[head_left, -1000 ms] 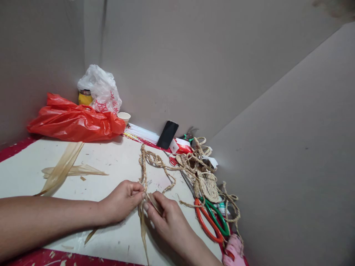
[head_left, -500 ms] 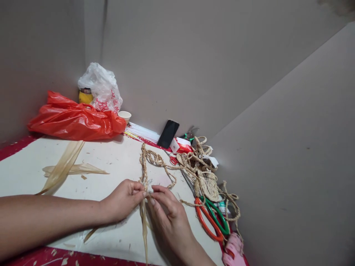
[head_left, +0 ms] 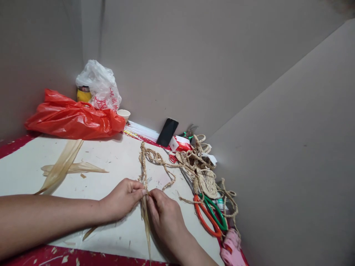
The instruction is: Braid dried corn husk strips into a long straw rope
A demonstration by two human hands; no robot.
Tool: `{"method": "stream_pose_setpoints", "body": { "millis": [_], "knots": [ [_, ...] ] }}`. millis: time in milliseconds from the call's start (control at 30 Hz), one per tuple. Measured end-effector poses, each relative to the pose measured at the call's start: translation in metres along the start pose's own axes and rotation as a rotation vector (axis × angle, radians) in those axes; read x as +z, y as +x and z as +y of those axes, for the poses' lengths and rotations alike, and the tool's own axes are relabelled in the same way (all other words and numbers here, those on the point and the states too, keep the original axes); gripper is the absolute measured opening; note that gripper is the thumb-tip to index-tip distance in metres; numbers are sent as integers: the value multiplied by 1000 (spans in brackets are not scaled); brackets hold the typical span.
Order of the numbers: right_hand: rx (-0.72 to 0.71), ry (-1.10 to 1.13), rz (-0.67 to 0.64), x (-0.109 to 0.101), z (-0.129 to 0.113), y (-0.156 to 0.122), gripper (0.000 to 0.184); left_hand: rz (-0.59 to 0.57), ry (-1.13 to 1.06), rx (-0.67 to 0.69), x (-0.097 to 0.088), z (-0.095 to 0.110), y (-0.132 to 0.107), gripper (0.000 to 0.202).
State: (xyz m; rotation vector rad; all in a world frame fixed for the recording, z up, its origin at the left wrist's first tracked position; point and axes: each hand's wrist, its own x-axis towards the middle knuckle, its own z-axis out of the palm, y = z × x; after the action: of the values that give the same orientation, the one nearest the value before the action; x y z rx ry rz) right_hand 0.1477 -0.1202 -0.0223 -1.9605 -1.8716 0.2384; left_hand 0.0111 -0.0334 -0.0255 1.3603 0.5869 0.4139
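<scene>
A braided straw-coloured cord (head_left: 143, 166) runs from the pile at the right to the middle of the white board, and its lower end meets my hands. My left hand (head_left: 124, 197) pinches that end between thumb and fingers. Close beside it, my right hand (head_left: 166, 212) has thumb and forefinger closed on a husk strip at the same spot. A loose pale husk strip (head_left: 147, 225) hangs down from between the hands toward the board's near edge. The fingertips partly hide where the strips cross.
Flat husk strips (head_left: 62, 168) lie crossed at the left. Red-orange bag (head_left: 74, 118), white plastic bag (head_left: 97, 81), paper cup (head_left: 124, 114) and phone (head_left: 167, 132) stand along the wall. At right lie the cord pile (head_left: 205, 177), orange- and green-handled scissors (head_left: 206, 218) and pink cloth (head_left: 232, 245).
My right hand has drawn in against the left, its fingers closing on the strip. The hanging strip's lower end has swung slightly right. The whole view has shifted a little.
</scene>
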Motion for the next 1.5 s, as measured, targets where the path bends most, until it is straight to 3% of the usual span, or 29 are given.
{"method": "stream_pose_setpoints", "body": {
  "millis": [300,533,667,833,900,1033,1100,1200,1333,1400,1500],
  "knots": [
    [111,-35,-73,-6,-8,5,26,-61,122,49,-2,-3,-3,30],
    [111,-39,-95,-8,-12,6,29,31,256,127,-2,-3,1,21],
    [129,180,-114,-19,-9,5,25,25,165,111,-3,-1,2,21],
    [249,512,-6,-32,3,5,28,31,35,40,-1,1,2,25],
    [285,686,-79,-32,8,6,32,0,-54,36,0,2,3,25],
    [400,1087,-393,-24,13,9,37,-143,-158,62,0,4,3,28],
    [444,1233,-503,-20,13,10,36,-139,-126,73,0,4,3,28],
    [503,1342,-549,-18,14,12,31,-69,-53,89,-2,3,3,27],
    [551,1420,-628,-17,12,13,26,-73,18,108,-3,4,2,28],
    [574,1446,-596,-15,8,13,23,-33,86,117,-3,4,1,27],
    [631,1427,-416,-10,-1,11,23,5,182,95,-3,3,0,26]
  ]
}}
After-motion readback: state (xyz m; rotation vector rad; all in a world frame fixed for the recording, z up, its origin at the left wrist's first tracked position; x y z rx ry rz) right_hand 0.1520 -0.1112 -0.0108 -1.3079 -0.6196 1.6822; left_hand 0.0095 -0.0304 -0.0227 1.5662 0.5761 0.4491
